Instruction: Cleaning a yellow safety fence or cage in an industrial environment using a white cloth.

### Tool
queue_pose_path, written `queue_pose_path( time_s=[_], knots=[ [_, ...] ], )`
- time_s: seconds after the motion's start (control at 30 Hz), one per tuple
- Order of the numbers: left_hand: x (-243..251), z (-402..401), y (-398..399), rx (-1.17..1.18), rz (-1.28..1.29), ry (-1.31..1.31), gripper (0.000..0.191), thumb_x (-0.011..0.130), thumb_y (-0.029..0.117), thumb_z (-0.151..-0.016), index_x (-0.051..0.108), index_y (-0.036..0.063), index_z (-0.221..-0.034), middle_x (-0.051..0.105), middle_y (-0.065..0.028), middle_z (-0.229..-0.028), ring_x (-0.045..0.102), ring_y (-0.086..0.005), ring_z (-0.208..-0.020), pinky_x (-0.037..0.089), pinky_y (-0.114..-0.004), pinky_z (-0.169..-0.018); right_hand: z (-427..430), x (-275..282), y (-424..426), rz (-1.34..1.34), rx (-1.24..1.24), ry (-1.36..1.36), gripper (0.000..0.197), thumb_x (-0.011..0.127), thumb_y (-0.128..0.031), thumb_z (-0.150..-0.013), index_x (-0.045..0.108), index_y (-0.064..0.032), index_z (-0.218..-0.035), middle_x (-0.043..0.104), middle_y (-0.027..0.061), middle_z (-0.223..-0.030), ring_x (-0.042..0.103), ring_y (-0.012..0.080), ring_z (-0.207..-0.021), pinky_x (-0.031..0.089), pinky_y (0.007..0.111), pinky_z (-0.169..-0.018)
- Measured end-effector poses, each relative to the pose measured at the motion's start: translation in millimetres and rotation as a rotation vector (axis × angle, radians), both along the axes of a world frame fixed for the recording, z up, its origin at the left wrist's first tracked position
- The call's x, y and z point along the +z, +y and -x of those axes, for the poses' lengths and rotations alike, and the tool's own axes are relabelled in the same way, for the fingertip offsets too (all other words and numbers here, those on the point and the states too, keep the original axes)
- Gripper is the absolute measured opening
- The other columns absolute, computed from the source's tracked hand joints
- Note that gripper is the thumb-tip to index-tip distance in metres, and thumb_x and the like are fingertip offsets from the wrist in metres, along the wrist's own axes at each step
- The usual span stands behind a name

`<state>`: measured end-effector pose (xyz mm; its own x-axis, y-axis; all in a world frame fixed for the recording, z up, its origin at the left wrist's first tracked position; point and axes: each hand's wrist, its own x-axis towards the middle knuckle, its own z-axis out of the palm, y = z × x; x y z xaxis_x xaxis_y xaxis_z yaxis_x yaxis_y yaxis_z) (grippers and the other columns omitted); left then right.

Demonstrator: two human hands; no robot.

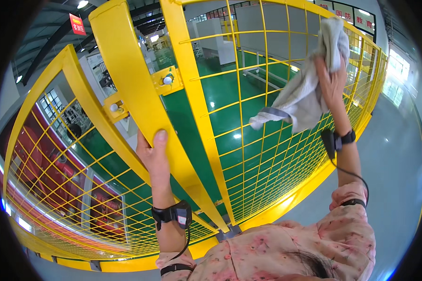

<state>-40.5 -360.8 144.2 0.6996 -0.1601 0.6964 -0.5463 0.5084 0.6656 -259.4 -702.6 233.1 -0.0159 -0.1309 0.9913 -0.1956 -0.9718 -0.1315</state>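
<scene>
My left hand [154,149] grips the edge of a yellow metal fence post [146,95], its thumb lying across the front face. Up at the right, my right hand [332,82] holds a light grey cloth [304,102] with a darker stripe near its hanging corner. The cloth is bunched above my fingers and drapes down to the left in front of a yellow wire mesh panel [253,84]. Whether it touches the wires I cannot tell. Bolted brackets [167,80] join the post to the panel frames on both sides.
Another mesh panel [74,168] curves away on the left. Behind the fence lies a green glossy floor [221,105] with a wheeled metal frame [260,75]. A grey floor [390,147] runs along the right. Wrist-worn devices [181,214] with cables sit on both my forearms.
</scene>
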Motion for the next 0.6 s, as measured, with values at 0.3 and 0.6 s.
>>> queue_pose_path(
  time_s=[0.3,0.6],
  knots=[
    [-0.2,-1.8,-3.8,0.018,-0.004,0.029,0.049,0.067,0.027,-0.083,0.051,-0.0021,-0.12,0.06,-0.0061,-0.105,0.054,-0.0126,-0.091,0.043,-0.025,-0.081,-47.1,-45.6,-12.1,0.154,-0.142,0.133,0.057,0.05,-0.033,-0.088,0.038,-0.0108,-0.138,0.034,0.026,-0.139,0.031,0.0447,-0.127,0.022,0.047,-0.108],
    [0.8,0.4,-7.3,0.004,0.015,0.027,0.047,0.069,0.026,-0.083,0.053,-0.0018,-0.116,0.06,-0.0045,-0.104,0.053,-0.0115,-0.092,0.042,-0.025,-0.082,-39.1,-79.8,4.3,0.124,-0.065,0.158,0.055,0.047,-0.029,-0.083,0.043,-0.0069,-0.134,0.039,0.0209,-0.137,0.031,0.0446,-0.126,0.02,0.049,-0.108]
  ],
)
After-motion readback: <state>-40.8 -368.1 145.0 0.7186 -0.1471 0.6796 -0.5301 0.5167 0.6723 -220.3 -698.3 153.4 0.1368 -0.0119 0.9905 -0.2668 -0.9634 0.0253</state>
